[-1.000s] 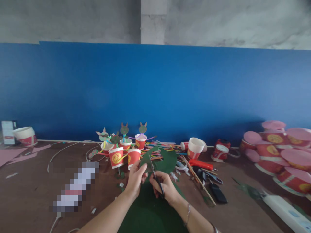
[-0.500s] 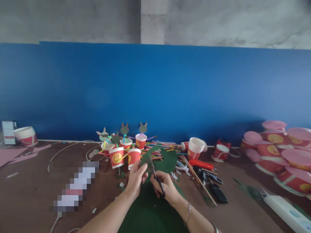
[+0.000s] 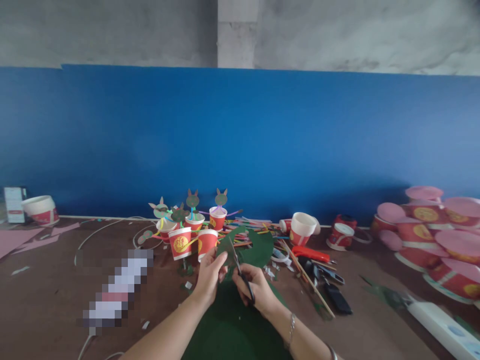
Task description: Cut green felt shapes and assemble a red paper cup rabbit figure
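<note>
One large dark green sheet (image 3: 232, 332) lies under both wrists. Above it, the right hand (image 3: 258, 289) has its fingers curled around one pair of black-handled scissors (image 3: 246, 284), blades pointing away from me, while the left hand (image 3: 208, 275) pinches one green paper piece (image 3: 225, 246), thumb pressed on top. That piece looks dark, thin, curved along its outer edge, and meets the blades between the two sets of fingertips. Past the left fingers I count five red-and-white cups (image 3: 180, 243) and four eared paper heads (image 3: 192, 199).

Dark green paper (image 3: 262, 254), black-handled scissors (image 3: 246, 284)
</note>
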### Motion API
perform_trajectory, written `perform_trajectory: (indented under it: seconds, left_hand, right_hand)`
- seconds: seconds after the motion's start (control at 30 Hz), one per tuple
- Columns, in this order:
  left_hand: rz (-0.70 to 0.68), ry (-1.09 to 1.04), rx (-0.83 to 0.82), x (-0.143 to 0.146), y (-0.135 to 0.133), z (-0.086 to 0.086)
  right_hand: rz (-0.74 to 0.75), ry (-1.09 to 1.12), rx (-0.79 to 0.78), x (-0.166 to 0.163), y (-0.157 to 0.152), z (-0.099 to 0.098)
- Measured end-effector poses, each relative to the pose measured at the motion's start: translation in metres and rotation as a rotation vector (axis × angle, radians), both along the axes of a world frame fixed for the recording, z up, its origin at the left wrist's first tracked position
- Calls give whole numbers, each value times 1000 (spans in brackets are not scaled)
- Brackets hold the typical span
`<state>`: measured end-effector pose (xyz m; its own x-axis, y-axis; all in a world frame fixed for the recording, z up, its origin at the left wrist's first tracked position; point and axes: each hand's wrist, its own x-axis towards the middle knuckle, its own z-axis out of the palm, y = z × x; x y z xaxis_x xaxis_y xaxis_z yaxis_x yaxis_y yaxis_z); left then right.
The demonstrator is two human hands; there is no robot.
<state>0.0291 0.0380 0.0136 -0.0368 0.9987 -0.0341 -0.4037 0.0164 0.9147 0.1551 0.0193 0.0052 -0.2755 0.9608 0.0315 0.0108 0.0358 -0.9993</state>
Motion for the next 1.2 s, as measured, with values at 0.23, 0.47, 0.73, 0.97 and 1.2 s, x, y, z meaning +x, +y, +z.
perform_trajectory:
  seconds: [0.23, 0.47, 0.73, 0.97, 1.2]
  left_hand:
    - [33, -32, 5, 0, 0, 1]
    - [-9, -22, 19, 0, 1, 0]
    - [-37, 0, 6, 0, 0, -2]
    - [-30, -9, 12, -1, 1, -3]
    - [25, 4, -2, 1, 0, -4]
  right_hand:
    - [-14, 5, -13, -2, 0, 2]
    - [-10, -1, -26, -1, -1, 1]
    - [-7, 18, 6, 0, 0, 0]
    - [-22, 20, -10, -1, 0, 0]
    - [-18, 17, -13, -1, 0, -1]
